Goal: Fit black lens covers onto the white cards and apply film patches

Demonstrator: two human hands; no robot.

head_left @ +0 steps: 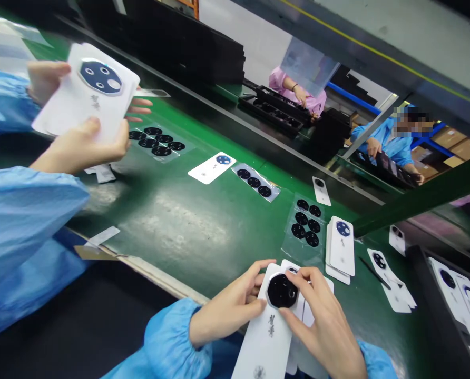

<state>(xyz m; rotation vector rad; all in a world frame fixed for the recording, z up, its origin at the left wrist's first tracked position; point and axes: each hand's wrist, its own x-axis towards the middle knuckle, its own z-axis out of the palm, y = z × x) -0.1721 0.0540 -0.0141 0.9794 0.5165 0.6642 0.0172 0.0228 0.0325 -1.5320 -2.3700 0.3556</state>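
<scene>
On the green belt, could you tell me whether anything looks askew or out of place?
Yes: loose white paper strips lie scattered near the belt's front edge, and the single white cover lies at an angle.

A white phone back cover lies lengthwise between the two hands at the bottom of the view, its upper end pointing away from the person, its lower end running out of the picture. It carries a small dark printed mark at its middle. On its upper end sits a black, glossy, rounded eight-sided camera cover, pinched at its edges by fingers. Beneath it, the edges of more white covers show, stacked.
</scene>
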